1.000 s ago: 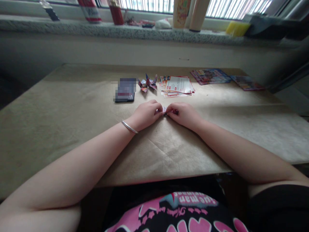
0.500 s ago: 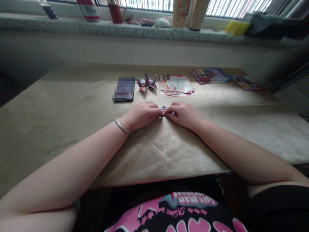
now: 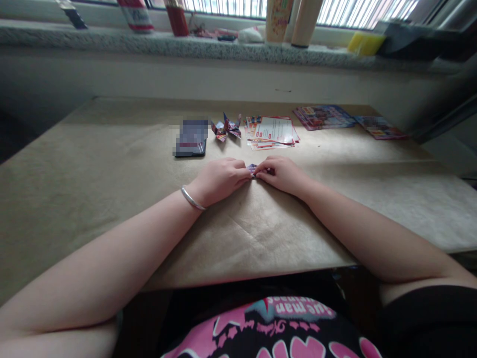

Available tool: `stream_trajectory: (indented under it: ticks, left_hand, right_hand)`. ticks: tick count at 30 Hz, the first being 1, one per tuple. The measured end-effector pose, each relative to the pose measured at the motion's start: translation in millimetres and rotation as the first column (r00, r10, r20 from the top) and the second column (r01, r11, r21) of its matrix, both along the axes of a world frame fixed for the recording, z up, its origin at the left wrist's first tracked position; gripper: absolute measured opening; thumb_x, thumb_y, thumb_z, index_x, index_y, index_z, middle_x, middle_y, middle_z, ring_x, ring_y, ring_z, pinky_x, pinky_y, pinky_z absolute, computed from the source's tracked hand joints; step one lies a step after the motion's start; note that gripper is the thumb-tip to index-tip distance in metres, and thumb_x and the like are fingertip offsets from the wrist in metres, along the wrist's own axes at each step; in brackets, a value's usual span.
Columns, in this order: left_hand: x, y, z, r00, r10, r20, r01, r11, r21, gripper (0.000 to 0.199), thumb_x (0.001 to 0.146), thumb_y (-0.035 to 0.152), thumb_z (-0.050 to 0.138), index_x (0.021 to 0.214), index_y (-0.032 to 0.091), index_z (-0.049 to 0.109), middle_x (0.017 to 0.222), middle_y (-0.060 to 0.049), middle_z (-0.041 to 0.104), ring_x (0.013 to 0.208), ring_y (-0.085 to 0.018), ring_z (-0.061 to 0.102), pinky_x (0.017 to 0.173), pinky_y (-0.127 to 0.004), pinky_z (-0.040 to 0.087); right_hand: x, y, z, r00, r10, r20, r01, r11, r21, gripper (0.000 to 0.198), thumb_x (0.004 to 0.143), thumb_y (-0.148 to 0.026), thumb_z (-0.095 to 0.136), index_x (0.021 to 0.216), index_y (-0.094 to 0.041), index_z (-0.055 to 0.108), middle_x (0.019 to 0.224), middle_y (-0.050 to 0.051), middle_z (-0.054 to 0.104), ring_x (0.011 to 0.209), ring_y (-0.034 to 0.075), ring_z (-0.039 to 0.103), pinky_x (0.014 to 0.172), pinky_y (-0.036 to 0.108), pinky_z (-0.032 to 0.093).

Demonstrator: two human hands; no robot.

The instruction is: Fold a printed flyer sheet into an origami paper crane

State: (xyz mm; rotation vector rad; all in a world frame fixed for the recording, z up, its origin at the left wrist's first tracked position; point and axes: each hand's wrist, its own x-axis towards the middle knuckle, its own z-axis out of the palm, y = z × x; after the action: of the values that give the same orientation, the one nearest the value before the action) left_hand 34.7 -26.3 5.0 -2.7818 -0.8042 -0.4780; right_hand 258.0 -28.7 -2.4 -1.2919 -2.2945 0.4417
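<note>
A small folded piece of printed paper (image 3: 252, 169) lies on the table between my two hands, mostly covered by fingers. My left hand (image 3: 225, 176), with a silver bangle at the wrist, pinches its left side. From the other side my right hand (image 3: 281, 173) grips it with thumb and forefinger. Just beyond are two folded paper figures (image 3: 227, 128) with pointed tips. Beside them rests a loose stack of printed paper sheets (image 3: 274, 132).
A dark phone-like slab (image 3: 191, 139), partly pixelated, lies left of the figures. Colourful printed sheets (image 3: 324, 117) sit at the back right, with another stack (image 3: 380, 127) beside them. Bottles and a yellow block (image 3: 365, 43) stand on the stone windowsill (image 3: 208, 52) behind the table (image 3: 112, 189).
My left wrist has shifted slightly right and toward me. The fingers of both hands have moved a little on the folded paper, and more of its printed face shows.
</note>
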Motion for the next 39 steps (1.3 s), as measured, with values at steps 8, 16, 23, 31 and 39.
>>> stream_trajectory:
  ticks: [8, 16, 23, 31, 39]
  left_hand:
    - [1.7, -4.1, 2.9, 0.999, 0.043, -0.03, -0.043, 0.999, 0.019, 0.026, 0.101, 0.029, 0.05, 0.103, 0.024, 0.075, 0.088, -0.003, 0.07, 0.077, -0.016, 0.064, 0.064, -0.026, 0.043]
    - [3.7, -6.6, 2.7, 0.996, 0.093, 0.018, -0.092, 0.995, -0.046, 0.027, 0.101, 0.032, 0.05, 0.103, 0.024, 0.076, 0.088, -0.004, 0.069, 0.078, -0.016, 0.064, 0.066, -0.027, 0.044]
    - [2.2, -3.1, 3.2, 0.998, 0.055, 0.032, -0.053, 0.997, -0.061, 0.027, 0.101, 0.028, 0.048, 0.104, 0.024, 0.075, 0.091, -0.003, 0.071, 0.081, -0.015, 0.065, 0.068, -0.026, 0.045]
    - [3.6, -5.4, 3.0, 0.998, 0.043, -0.037, -0.042, 0.999, 0.025, 0.026, 0.101, 0.025, 0.048, 0.109, 0.023, 0.073, 0.092, -0.004, 0.069, 0.083, -0.016, 0.063, 0.07, -0.027, 0.047]
    - [2.2, -3.3, 2.1, 0.999, 0.014, -0.052, -0.011, 0.999, 0.051, 0.027, 0.102, 0.025, 0.046, 0.11, 0.023, 0.072, 0.092, -0.005, 0.069, 0.084, -0.017, 0.062, 0.07, -0.028, 0.048]
  right_hand:
    - [1.9, 1.1, -1.8, 0.999, 0.002, -0.039, -0.003, 1.0, -0.018, 0.012, 0.086, -0.029, 0.065, 0.088, -0.02, 0.073, 0.078, 0.001, 0.066, 0.067, 0.013, 0.052, 0.066, 0.026, 0.039]
    - [5.7, -9.5, 1.8, 0.969, 0.08, 0.233, -0.145, 0.949, 0.279, 0.022, 0.093, -0.027, 0.055, 0.099, -0.022, 0.076, 0.094, 0.007, 0.073, 0.089, 0.021, 0.06, 0.08, 0.033, 0.043]
    - [4.4, -9.5, 3.0, 0.971, 0.068, 0.228, -0.128, 0.956, 0.262, 0.021, 0.092, -0.026, 0.056, 0.097, -0.021, 0.076, 0.094, 0.006, 0.072, 0.088, 0.02, 0.061, 0.081, 0.033, 0.044]
    - [2.5, -12.8, 5.6, 0.96, 0.034, 0.276, -0.114, 0.953, 0.28, 0.022, 0.091, -0.026, 0.055, 0.092, -0.02, 0.076, 0.09, 0.007, 0.07, 0.085, 0.02, 0.06, 0.075, 0.032, 0.042]
    - [4.3, -13.0, 6.1, 0.943, 0.056, 0.329, -0.156, 0.945, 0.287, 0.024, 0.093, -0.026, 0.053, 0.099, -0.021, 0.075, 0.093, 0.008, 0.071, 0.087, 0.021, 0.058, 0.074, 0.033, 0.041]
